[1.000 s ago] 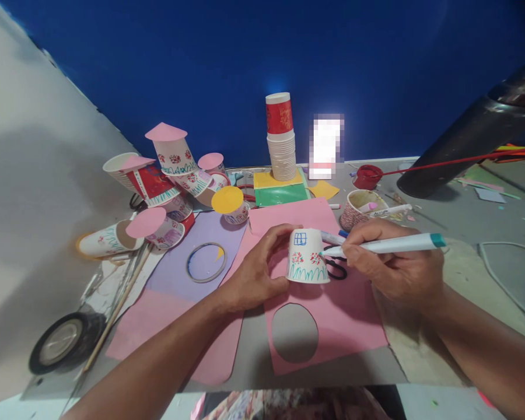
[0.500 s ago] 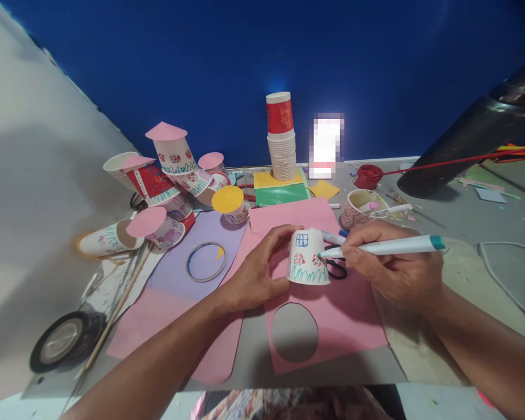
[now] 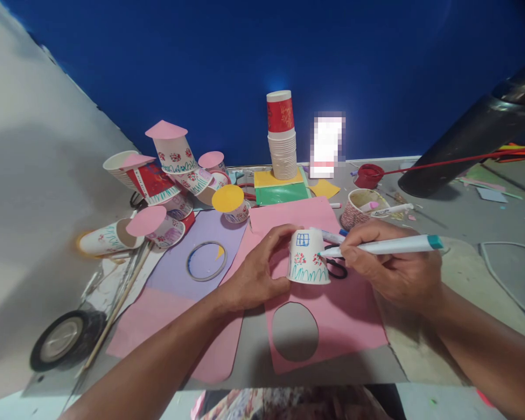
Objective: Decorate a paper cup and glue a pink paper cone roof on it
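One cup [image 3: 307,249], left hand [image 3: 254,273]; one marker [image 3: 400,244], right hand [image 3: 396,273]

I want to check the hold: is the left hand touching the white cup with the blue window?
Touching. The head view shows the left hand holding the white cup at its left side, thumb against the lower rim.

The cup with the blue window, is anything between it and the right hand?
Nothing visible blocks the way. Only the marker in the right hand spans the gap, its tip at the red flowers on the cup.
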Demonstrator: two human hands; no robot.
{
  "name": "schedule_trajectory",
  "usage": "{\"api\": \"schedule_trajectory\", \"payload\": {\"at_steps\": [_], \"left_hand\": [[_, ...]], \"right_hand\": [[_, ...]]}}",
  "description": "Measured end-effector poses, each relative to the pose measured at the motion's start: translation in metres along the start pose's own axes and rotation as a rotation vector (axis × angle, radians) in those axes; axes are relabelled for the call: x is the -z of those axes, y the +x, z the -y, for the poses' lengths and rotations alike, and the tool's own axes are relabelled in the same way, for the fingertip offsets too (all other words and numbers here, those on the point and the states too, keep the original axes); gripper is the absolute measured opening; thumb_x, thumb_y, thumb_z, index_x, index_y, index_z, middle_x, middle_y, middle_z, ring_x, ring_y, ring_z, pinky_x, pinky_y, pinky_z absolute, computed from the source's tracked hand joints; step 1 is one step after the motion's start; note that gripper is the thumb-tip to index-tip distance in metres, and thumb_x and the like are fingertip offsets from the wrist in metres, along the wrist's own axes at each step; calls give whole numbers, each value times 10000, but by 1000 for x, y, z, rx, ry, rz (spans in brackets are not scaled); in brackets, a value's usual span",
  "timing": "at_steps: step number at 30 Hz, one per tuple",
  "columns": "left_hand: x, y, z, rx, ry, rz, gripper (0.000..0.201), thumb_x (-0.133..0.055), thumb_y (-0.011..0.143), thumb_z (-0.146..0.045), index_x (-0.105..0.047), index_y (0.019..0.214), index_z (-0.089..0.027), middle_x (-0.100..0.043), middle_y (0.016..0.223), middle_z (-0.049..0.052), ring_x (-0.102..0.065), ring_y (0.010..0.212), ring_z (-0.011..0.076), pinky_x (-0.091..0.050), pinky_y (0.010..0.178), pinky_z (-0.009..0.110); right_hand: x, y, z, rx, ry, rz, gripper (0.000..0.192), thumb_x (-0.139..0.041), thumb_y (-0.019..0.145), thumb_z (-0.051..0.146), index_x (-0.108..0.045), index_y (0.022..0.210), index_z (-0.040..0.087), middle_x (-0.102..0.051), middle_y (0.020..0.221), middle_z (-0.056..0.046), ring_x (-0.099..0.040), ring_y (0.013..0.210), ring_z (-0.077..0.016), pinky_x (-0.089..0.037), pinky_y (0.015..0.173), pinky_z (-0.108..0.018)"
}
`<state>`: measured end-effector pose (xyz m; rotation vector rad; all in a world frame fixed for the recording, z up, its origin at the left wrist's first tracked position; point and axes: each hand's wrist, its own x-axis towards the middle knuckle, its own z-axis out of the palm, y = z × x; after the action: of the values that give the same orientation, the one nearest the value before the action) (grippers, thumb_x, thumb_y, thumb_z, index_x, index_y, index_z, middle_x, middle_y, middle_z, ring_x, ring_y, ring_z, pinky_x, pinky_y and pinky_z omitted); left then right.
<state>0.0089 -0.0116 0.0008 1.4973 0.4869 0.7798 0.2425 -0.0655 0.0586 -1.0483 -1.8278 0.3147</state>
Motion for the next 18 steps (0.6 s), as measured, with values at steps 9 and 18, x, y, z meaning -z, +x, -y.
{"api": "schedule_trajectory", "payload": {"at_steps": [9, 18], "left_hand": [[0, 0, -1, -4, 32, 4, 786, -706, 706, -6, -516, 1421, -273, -552, 1511, 102, -502, 1483, 320, -356, 1293, 539], [1, 0, -1, -5, 37, 14, 813, -686, 682, 20, -524, 1417, -288, -559, 1507, 87, -503, 1484, 316, -361, 1292, 529]], "right_hand": [[0, 0, 2, 5, -25, 5, 135, -662, 899, 143, -702, 808, 235, -756, 669, 3, -652, 524, -144, -498, 472, -252], [0, -1, 0, -5, -15, 51, 123, -682, 899, 147, -699, 828, 246, -750, 671, 15, -638, 496, -137, -492, 467, -246]]}}
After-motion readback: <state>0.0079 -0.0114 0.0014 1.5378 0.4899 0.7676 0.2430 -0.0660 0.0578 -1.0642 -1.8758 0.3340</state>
